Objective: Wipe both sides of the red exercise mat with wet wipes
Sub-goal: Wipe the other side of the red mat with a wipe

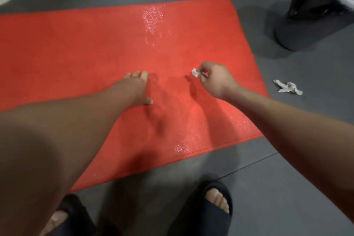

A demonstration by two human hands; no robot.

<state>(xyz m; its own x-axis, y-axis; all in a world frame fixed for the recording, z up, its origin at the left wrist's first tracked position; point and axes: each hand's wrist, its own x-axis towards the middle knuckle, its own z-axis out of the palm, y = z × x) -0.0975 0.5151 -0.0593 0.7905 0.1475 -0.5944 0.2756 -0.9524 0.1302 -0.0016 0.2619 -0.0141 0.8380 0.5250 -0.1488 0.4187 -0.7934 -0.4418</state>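
A: Nearest item?
B: Two feet in black slippers (201,216) are standing on the grey floor (287,188), just short of the near edge of the red mat (57,53).
A: Mat position?
B: It is lying flat on the floor and running off the left edge of view. A wet patch (182,147) is glistening close to its near edge.
A: Hands?
B: The left hand (137,87) is pressing flat on the mat, fingers straight. The right hand (218,80), beside it, is pinching a small white wipe (195,72) in its fingertips over the mat; whether the wipe is touching the mat cannot be told.
A: Farther out?
B: A crumpled wipe (287,87) is lying on the floor just off the mat's right edge. A second wet patch (153,19) is shining near the far edge. A black bin (306,25) is standing beyond the far right corner.
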